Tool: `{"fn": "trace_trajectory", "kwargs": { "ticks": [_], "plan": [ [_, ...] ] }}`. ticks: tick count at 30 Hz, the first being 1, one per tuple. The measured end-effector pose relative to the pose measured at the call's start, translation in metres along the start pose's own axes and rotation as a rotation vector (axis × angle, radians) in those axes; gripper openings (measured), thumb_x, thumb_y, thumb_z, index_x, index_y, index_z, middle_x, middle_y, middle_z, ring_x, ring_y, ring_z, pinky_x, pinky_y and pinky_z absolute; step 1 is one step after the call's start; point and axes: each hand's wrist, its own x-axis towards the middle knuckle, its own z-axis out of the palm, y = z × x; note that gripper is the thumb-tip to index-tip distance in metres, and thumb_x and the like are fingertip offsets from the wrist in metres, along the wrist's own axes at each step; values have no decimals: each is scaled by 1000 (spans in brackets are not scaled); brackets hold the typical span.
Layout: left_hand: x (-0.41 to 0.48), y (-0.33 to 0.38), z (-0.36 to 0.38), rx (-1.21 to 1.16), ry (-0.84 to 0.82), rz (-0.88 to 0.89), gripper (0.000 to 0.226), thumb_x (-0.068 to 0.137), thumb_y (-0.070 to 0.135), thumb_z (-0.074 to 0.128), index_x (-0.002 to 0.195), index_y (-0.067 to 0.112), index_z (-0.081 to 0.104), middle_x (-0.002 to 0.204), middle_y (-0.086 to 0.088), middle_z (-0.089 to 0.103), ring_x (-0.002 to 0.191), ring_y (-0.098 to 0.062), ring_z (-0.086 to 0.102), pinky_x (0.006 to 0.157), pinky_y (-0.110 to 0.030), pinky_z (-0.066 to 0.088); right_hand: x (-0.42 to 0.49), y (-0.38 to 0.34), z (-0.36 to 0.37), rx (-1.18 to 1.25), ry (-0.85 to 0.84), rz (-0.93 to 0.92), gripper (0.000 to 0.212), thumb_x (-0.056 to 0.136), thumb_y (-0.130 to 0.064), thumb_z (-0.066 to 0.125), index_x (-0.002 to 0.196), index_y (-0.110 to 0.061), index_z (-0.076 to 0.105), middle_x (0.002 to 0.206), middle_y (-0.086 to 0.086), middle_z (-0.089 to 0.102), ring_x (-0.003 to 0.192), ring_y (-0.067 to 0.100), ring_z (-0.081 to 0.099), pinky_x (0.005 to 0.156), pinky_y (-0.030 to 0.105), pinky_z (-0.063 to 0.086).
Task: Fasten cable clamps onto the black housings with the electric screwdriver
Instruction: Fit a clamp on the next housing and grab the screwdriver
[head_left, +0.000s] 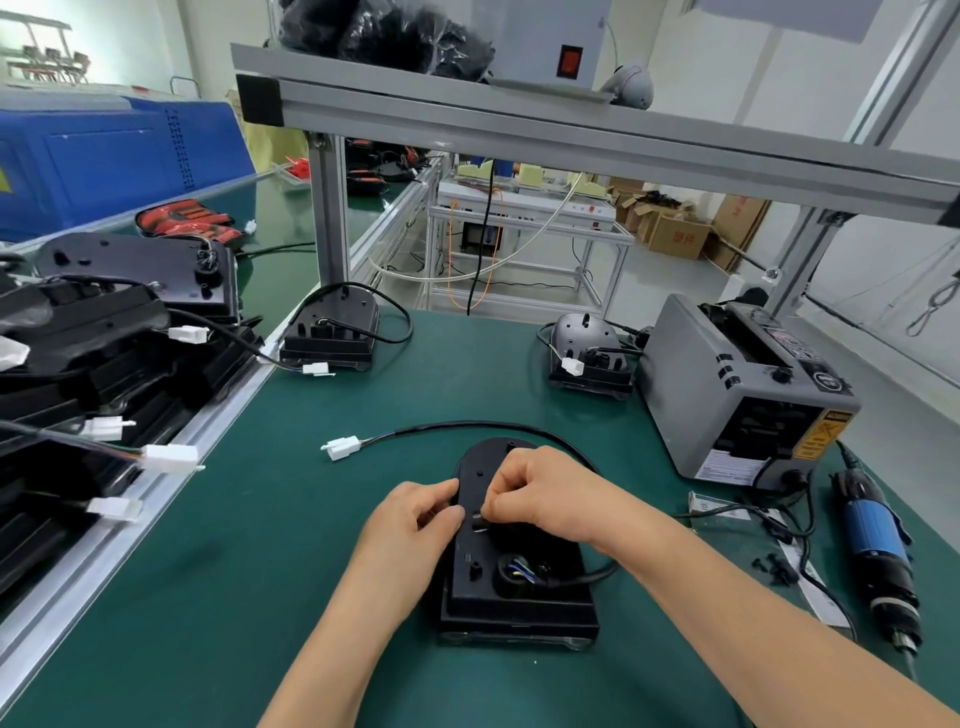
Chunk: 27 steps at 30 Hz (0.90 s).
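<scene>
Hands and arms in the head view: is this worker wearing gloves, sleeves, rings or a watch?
Nothing is worn. The left hand and right hand have no gloves, and no rings show. The left forearm and right forearm are uncovered to the picture's edge: no sleeves, watch or wristband.

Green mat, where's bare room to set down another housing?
Widest: mid green mat, bordered by the far-left housing, the grey-domed housing and the white connector. Also near left, between the aluminium rail and the left hand holding the black housing, where the right hand pinches a cable clamp. Crowded right: tape dispenser, electric screwdriver, loose screws, cables.
</scene>
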Motion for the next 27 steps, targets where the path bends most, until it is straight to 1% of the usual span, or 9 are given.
{"fn": "trace_trajectory", "kwargs": {
  "ticks": [4,6,8,14,18,20,22,25,27],
  "plan": [
    [1,-1,0,-6,2,7,32,93,18,58,123,26,64,98,10,58,88,4,53,71,-4,36,0,1,2,-45,38,-3,26,76,-20,70,52,-29,62,75,-5,63,69,17,57,69,34,49],
    [1,-1,0,-6,2,13,31,92,18,58,122,27,65,99,9,58,89,4,53,71,-2,36,0,1,3,-72,52,-6,25,75,-21,70,52,-30,63,81,-1,67,78,25,63,75,38,53],
    [1,-2,0,-5,4,16,31,92,17,58,121,27,65,100,9,59,91,5,53,71,-2,36,0,1,4,-89,67,-13,25,74,-22,70,52,-30,62,83,0,67,84,25,65,76,38,53],
    [1,-1,0,-6,5,14,31,92,17,58,121,25,65,101,9,59,93,3,54,74,-5,38,-1,0,5,-105,84,-2,28,75,-23,70,50,-30,60,76,-7,62,81,23,64,74,35,52],
    [1,-1,0,1,2,12,32,92,16,59,123,23,64,97,7,58,87,2,54,70,-4,37,-1,-2,5,-130,82,-9,28,76,-23,69,50,-29,58,79,-2,64,81,26,64,73,35,52],
    [1,-1,1,4,0,12,31,92,16,59,122,23,65,98,5,59,89,0,55,72,-5,37,0,-2,5,-143,90,-1,27,75,-23,68,51,-28,58,82,1,65,80,27,64,72,36,53],
    [2,-1,1,3,0,4,31,92,16,59,121,23,65,99,4,59,92,-5,56,76,-12,39,1,-1,6,-158,92,12,26,75,-24,67,51,-28,58,83,-1,64,77,22,61,72,35,52],
    [2,-2,2,3,8,-11,32,91,17,59,122,23,64,96,7,58,88,-2,55,73,-10,37,2,1,7,-166,83,18,27,75,-25,67,51,-29,57,80,-6,61,73,-1,49,68,27,47],
    [2,-3,4,10,17,-16,32,91,18,60,122,25,65,91,9,55,82,1,53,69,-7,36,3,2,8,-179,84,18,26,76,-25,66,52,-28,57,76,-7,59,79,0,45,68,24,43]
  ]
}}
